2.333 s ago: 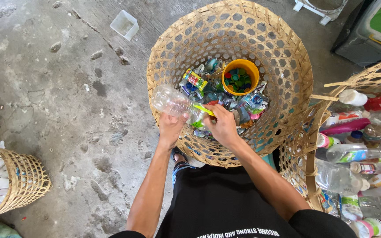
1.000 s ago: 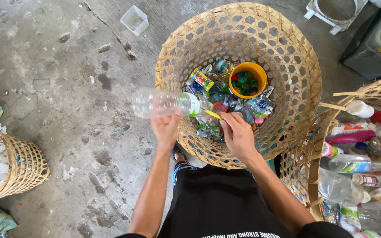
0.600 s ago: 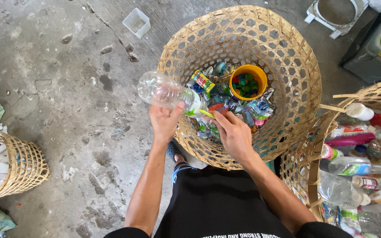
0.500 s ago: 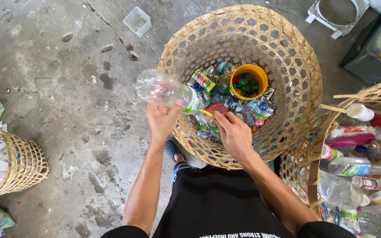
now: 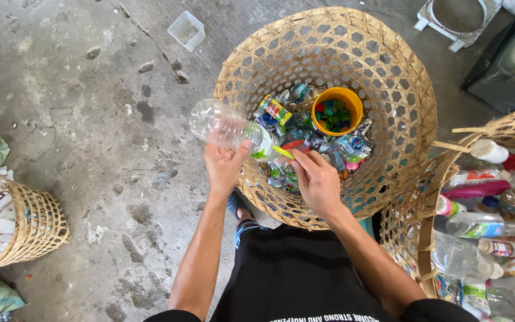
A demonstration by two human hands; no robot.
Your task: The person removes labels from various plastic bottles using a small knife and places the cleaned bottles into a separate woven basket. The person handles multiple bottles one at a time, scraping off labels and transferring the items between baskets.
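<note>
Head view, left hand: the left hand [image 5: 225, 169] is seen just left of the frame's centre, fingers closed around a clear plastic bottle [image 5: 229, 128], thumb laid up along its side.
Head view, bottle: the clear plastic bottle is held tilted, its base toward the upper left, its neck end toward the right hand; it lies across the near left rim of the large woven basket [image 5: 388, 77]. A green and white label is wrapped around the end nearest the right hand.
Head view, right hand: the right hand [image 5: 317, 182] is placed at centre frame, just right of the bottle's neck end; its fingers are pinched on a thin yellow-green strip [image 5: 282, 152] at that end. What the strip is cannot be told.
Head view, large basket: an open-weave bamboo basket is set in the upper middle of the frame; crumpled coloured labels [image 5: 305, 143] are heaped in its bottom, and a yellow tub [image 5: 337, 111] filled with coloured caps is stood among them.
Head view, right edge: a second woven basket [image 5: 424, 209] loaded with plastic bottles is cut off by the frame.
Head view, left edge: a small woven basket [image 5: 37, 223] with white pieces inside is seen at lower left.
Head view, floor: a stained concrete floor [image 5: 108, 107] is shown; a small clear square tub [image 5: 186, 30] is stood at the upper middle-left.
</note>
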